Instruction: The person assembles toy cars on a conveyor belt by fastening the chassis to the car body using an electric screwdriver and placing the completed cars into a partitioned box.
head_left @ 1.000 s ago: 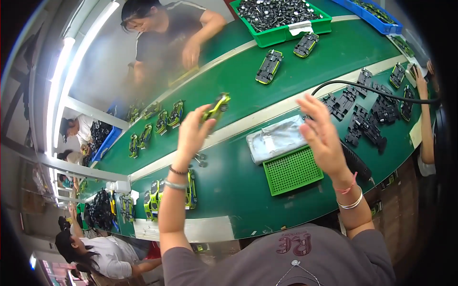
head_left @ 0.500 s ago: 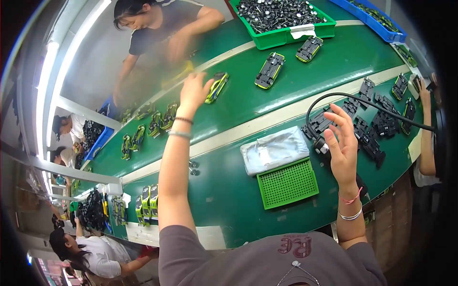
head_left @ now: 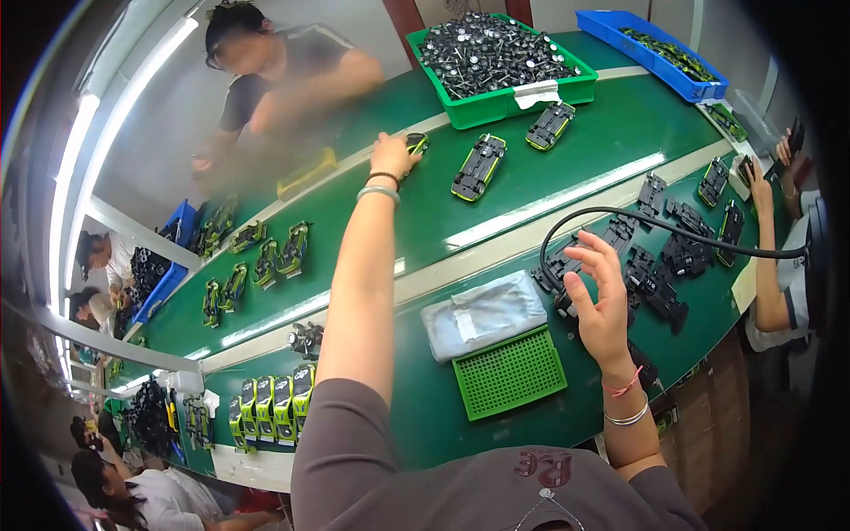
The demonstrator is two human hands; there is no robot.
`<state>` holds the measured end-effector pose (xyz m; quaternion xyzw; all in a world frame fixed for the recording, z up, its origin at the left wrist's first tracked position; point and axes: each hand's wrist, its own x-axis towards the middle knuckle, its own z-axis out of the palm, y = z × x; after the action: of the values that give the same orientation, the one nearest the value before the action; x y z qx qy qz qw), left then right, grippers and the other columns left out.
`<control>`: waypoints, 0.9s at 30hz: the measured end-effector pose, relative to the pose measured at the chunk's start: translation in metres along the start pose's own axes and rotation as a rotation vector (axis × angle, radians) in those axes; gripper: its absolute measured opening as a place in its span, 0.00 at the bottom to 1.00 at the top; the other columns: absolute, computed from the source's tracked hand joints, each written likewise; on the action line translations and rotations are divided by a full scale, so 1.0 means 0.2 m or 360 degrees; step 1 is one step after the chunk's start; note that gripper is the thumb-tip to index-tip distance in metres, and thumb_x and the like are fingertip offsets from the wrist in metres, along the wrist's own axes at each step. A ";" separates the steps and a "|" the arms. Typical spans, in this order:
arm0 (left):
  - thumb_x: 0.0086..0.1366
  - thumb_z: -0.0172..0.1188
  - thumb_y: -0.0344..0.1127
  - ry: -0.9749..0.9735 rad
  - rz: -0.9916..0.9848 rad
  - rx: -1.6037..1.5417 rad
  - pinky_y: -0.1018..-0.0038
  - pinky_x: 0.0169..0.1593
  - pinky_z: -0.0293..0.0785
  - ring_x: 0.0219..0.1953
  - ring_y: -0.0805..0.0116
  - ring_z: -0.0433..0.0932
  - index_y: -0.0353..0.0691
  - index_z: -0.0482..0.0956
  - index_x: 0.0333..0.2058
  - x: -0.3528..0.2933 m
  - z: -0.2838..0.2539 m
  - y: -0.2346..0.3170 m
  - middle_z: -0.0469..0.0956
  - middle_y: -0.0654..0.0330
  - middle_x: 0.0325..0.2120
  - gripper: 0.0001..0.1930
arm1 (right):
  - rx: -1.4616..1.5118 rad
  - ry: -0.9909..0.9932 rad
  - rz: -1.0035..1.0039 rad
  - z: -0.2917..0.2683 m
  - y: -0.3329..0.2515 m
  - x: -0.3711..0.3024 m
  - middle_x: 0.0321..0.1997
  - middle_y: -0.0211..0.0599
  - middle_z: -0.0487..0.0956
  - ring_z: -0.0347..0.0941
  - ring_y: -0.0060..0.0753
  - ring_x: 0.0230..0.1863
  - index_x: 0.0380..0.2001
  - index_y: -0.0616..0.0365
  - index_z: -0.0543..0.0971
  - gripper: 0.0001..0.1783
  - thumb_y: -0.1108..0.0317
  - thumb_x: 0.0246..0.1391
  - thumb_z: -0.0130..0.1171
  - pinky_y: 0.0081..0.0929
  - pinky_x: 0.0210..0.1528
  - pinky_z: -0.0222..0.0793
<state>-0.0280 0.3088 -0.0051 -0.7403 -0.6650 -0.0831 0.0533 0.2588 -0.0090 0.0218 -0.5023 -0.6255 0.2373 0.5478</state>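
Stretched out across the green table, my left hand has its fingers closed around a small green-and-black toy car, whose far end alone shows past them. Two more toy cars lie to its right with black undersides up, the nearer being a toy car. My right hand is raised beside a black cable, fingers apart and nothing in the palm. Black toy car chassis lie just right of it. Left of it sit a green perforated tray and a pale blue cloth-like packet.
A green bin of wheel axles and a blue bin of green parts stand at the back. Toy cars and green car bodies lie at left. One co-worker sits opposite; another person's arm is at right.
My left hand has reached farther forward and closed on the toy car. My right hand stays raised and open. The view has shifted, showing more car bodies at the lower left.
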 end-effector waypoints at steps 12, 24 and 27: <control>0.46 0.70 0.39 -0.0406 -0.0070 -0.0111 0.68 0.40 0.72 0.36 0.60 0.77 0.37 0.76 0.42 -1.18 -0.83 -0.66 0.79 0.52 0.34 0.24 | 0.0274 -0.0088 -0.0079 -0.02 -0.06 -0.02 0.59 0.46 0.64 0.62 0.38 0.60 0.46 0.63 0.73 0.14 0.71 0.56 0.51 0.33 0.60 0.56; 0.53 0.67 0.39 0.0005 -0.0749 -0.0581 0.77 0.38 0.72 0.32 0.75 0.74 0.37 0.72 0.47 -2.35 -1.15 -0.65 0.76 0.58 0.33 0.24 | 0.0360 -0.0090 -0.0157 -0.07 -0.05 -0.06 0.59 0.44 0.68 0.65 0.33 0.57 0.50 0.69 0.70 0.18 0.67 0.63 0.42 0.32 0.59 0.59; 0.50 0.68 0.44 0.0147 -0.0885 -0.0524 0.71 0.38 0.74 0.32 0.65 0.77 0.38 0.75 0.47 -2.65 -1.16 -0.61 0.78 0.50 0.32 0.27 | 0.0394 -0.0161 -0.0164 -0.08 -0.02 -0.06 0.59 0.43 0.68 0.65 0.33 0.58 0.51 0.68 0.70 0.19 0.65 0.64 0.42 0.33 0.60 0.58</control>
<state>-0.2147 -0.2384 0.1167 -0.5245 -0.8162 -0.2344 -0.0620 0.2713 -0.0243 0.0246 -0.3855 -0.6433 0.3091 0.5848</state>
